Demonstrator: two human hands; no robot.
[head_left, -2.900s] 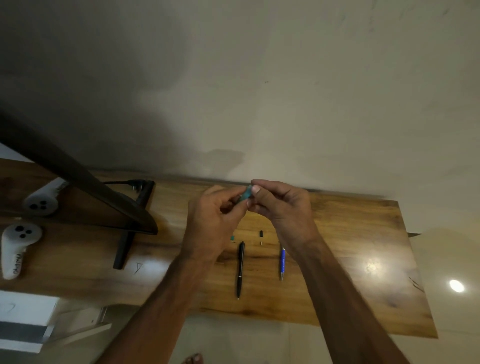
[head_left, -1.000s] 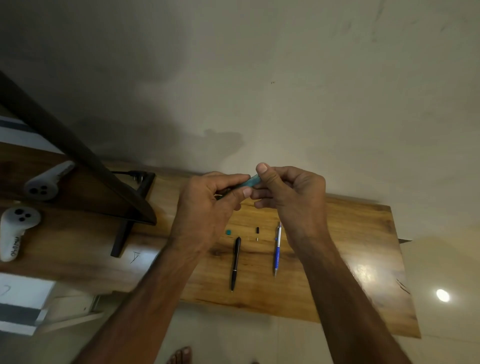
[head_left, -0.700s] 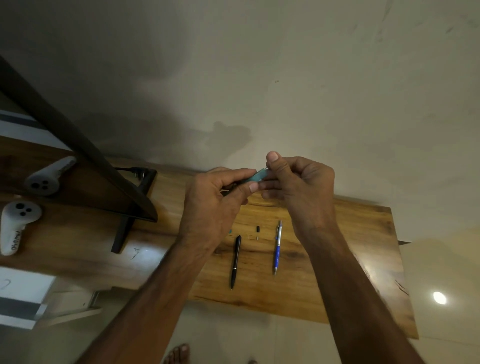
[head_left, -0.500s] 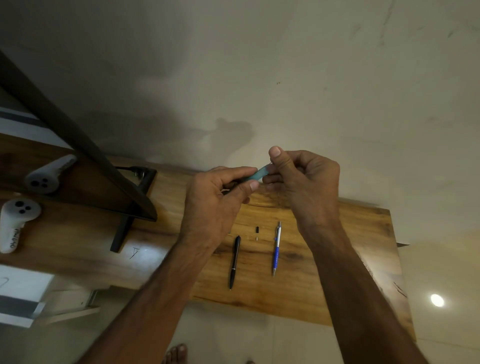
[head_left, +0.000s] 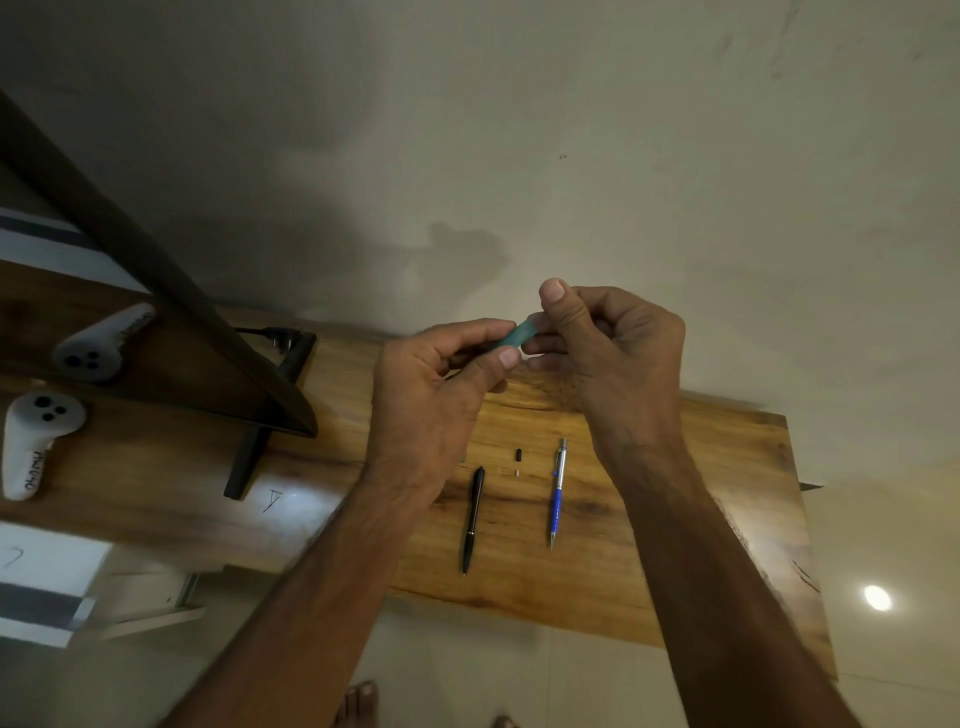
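Observation:
Both hands are raised above a wooden table (head_left: 675, 545) and hold a small teal pen part (head_left: 519, 334) between them. My left hand (head_left: 436, 395) pinches its lower end between thumb and fingers. My right hand (head_left: 613, 353) pinches its upper end, thumb pointing up. Most of the teal piece is hidden by the fingers. On the table below lie a black pen (head_left: 474, 518), a blue and silver pen (head_left: 557, 491) and a tiny black piece (head_left: 518, 454) between them.
A dark monitor (head_left: 156, 291) on a black stand (head_left: 249, 457) leans over the table's left part. Two white handheld controllers (head_left: 98, 345) (head_left: 31, 441) lie at far left. The plain wall rises behind the table. Toes (head_left: 358, 701) show on the floor below.
Both hands have risen a little with the teal piece, and my right hand has shifted up and to the right. The small teal dot on the table is now hidden behind my left hand.

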